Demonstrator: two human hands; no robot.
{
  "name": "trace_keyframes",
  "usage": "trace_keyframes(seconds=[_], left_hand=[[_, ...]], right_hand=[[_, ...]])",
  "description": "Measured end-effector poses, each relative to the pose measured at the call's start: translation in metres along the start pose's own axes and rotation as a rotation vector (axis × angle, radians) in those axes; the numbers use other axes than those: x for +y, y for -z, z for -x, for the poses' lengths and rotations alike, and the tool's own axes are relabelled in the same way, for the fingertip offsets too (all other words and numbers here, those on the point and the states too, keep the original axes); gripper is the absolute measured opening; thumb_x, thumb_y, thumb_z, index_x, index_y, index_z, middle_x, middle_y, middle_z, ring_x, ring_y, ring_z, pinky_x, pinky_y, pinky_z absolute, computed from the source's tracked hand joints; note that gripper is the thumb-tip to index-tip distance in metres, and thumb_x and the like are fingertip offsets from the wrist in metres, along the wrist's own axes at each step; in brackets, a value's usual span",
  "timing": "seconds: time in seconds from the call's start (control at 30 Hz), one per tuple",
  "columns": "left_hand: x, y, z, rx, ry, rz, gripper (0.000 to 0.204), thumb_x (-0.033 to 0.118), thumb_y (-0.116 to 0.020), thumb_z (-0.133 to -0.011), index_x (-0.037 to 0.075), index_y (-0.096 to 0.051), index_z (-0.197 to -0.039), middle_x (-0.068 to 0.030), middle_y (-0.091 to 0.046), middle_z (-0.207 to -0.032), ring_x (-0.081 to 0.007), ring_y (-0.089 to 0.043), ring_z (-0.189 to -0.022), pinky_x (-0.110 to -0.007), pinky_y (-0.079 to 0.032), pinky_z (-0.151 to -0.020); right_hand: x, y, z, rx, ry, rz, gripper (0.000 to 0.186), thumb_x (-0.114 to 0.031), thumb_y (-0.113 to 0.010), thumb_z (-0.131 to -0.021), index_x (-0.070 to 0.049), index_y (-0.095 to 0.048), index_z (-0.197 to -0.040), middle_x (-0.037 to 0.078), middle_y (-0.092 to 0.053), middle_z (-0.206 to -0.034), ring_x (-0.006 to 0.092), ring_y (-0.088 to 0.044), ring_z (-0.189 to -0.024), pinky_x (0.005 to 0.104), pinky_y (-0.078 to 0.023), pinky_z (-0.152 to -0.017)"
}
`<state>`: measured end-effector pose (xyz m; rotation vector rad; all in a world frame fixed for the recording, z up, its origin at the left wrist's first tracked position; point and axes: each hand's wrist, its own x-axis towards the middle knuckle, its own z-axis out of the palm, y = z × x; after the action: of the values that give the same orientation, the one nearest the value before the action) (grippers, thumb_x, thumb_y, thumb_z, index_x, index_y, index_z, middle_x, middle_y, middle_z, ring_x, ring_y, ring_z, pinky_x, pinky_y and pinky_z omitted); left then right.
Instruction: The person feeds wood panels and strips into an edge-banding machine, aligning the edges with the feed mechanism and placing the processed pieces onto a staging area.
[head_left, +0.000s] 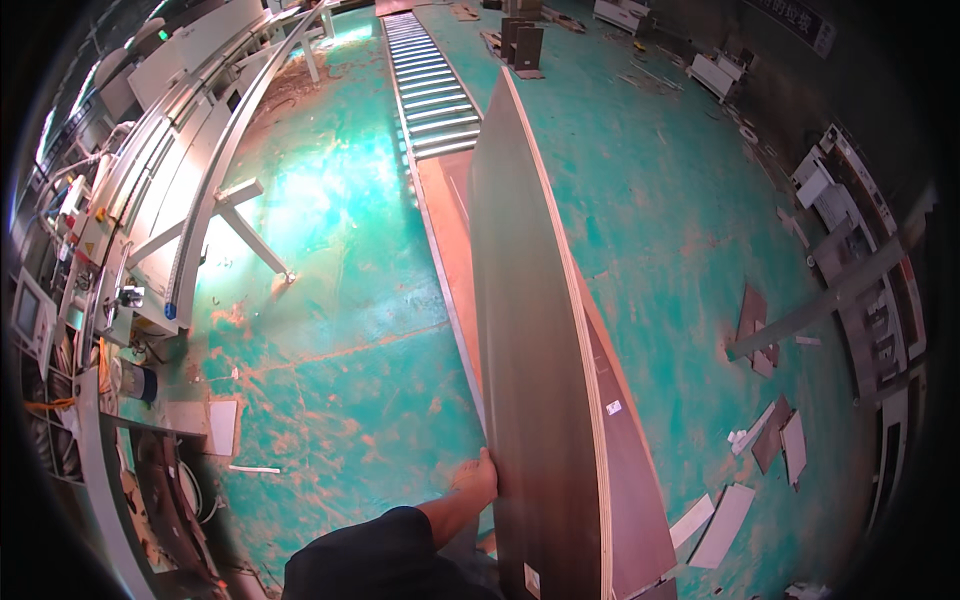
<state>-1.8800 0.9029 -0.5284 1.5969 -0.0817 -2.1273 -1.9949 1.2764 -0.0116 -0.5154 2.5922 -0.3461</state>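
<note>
A long brown wood panel (pixel 525 300) with a pale layered edge stands on its long edge, tilted, in front of me. My left hand (pixel 476 482) comes in from the lower left in a dark sleeve and grips the near part of the panel's left side, thumb up, with its other fingers mostly hidden. Beneath and beside the panel lies another brown board (pixel 636 490) with a small white label, on the near end of a conveyor. A small skin-coloured patch shows low beside the panel; I cannot tell what it is. My right hand is not in view.
A roller conveyor (pixel 430 85) runs away from me beyond the boards. White machinery with a slanted leg (pixel 250 235) stands on the left. Board offcuts (pixel 722 525) lie on the green floor at right, near a metal beam (pixel 820 305). Upright brown panels (pixel 525 48) stand far off.
</note>
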Motion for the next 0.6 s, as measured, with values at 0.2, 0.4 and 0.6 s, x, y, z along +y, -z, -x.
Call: trace_keyframes(seconds=[0.2, 0.4, 0.6], left_hand=[[0.005, -0.004, 0.080, -0.119, -0.051, 0.038, 0.080, 0.062, -0.025, -0.106, 0.001, -0.046, -0.154, -0.0178, -0.053, -0.156, -0.0367, -0.052, -0.142, -0.055, -0.038, -0.120], [-0.004, -0.014, 0.154, -0.144, -0.146, 0.109, 0.080, 0.061, -0.022, -0.106, 0.002, -0.045, -0.155, -0.0183, -0.052, -0.156, -0.0389, -0.051, -0.142, -0.059, -0.037, -0.121], [0.014, 0.008, 0.274, -0.243, -0.147, 0.332, 0.077, 0.063, -0.031, -0.105, 0.005, -0.049, -0.154, -0.0179, -0.055, -0.153, -0.0379, -0.054, -0.139, -0.054, -0.040, -0.119]], right_hand=[[0.057, 0.008, 0.038, 0.195, 0.050, -0.138, 0.035, -0.035, -0.078, -0.096, -0.001, -0.078, -0.107, 0.019, -0.078, -0.094, 0.0278, -0.074, -0.086, 0.0388, -0.058, -0.077], [0.112, 0.032, 0.052, 0.264, 0.171, -0.264, 0.036, -0.032, -0.080, -0.095, -0.001, -0.078, -0.112, 0.016, -0.079, -0.097, 0.0213, -0.074, -0.088, 0.0352, -0.058, -0.079], [0.152, 0.052, 0.042, 0.238, 0.202, -0.251, 0.031, -0.028, -0.080, -0.095, 0.000, -0.079, -0.109, 0.013, -0.077, -0.092, 0.0190, -0.070, -0.085, 0.0332, -0.055, -0.075]])
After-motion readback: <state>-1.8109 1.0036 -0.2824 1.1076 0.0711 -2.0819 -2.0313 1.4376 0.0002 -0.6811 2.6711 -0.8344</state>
